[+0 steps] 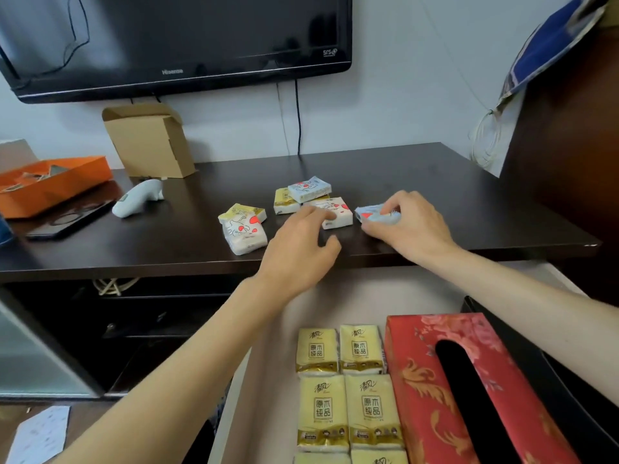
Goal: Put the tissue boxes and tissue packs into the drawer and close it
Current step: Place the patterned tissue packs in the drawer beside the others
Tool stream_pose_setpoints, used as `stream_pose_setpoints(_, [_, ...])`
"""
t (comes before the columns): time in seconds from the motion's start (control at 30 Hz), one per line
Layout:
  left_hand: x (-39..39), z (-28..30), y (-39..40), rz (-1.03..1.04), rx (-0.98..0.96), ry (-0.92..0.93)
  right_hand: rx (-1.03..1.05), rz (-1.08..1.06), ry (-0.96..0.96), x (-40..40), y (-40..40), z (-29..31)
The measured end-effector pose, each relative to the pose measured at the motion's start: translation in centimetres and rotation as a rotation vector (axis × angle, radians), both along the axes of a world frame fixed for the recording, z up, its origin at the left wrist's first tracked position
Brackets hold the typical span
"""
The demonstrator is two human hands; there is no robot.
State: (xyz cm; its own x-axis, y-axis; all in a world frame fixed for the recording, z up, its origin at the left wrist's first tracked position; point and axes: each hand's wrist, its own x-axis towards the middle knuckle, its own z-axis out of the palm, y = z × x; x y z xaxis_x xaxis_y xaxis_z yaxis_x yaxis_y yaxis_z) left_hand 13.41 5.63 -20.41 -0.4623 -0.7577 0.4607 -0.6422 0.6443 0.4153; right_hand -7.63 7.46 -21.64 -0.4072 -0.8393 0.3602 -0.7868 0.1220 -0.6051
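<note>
The open drawer below the dark tabletop holds a red floral tissue box and several yellow tissue packs in rows. On the tabletop lie small packs: a white one with red marks on a yellow one, a blue pack stacked on a yellow pack, and a white pack. My left hand reaches over the edge, fingertips touching the white pack. My right hand grips a light blue pack.
A black television hangs on the wall. A cardboard box, an orange tray, a white thermometer and a dark tablet sit on the left. A dark cabinet stands at the right.
</note>
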Motion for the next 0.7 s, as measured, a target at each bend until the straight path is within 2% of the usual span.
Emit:
stream_pose_setpoints(0.17, [-3.6, 1.2, -3.7, 0.012, 0.052, -0.250, -0.049, 0.066, 0.172, 0.0, 0.7, -1.2])
stream_pose_setpoints(0.23, [-3.7, 1.1, -4.5, 0.036, 0.053, -0.336, -0.035, 0.084, 0.175, 0.1, 0.4, -1.2])
stream_pose_setpoints(0.37, [-2.6, 1.2, -4.7, 0.037, -0.013, -0.298, 0.013, 0.189, 0.114, -0.5, 0.4, -1.5])
stream_pose_setpoints(0.57, [-1.6, 3.0, -4.2, -0.021, 0.192, -0.325, 0.125, 0.290, 0.053, -0.8, 1.2, -0.9])
stream_pose_setpoints(0.7, [-1.1, 4.2, -2.8, -0.071, 0.177, -0.385, 0.162, 0.284, -0.025, -0.8, 1.6, -0.4])
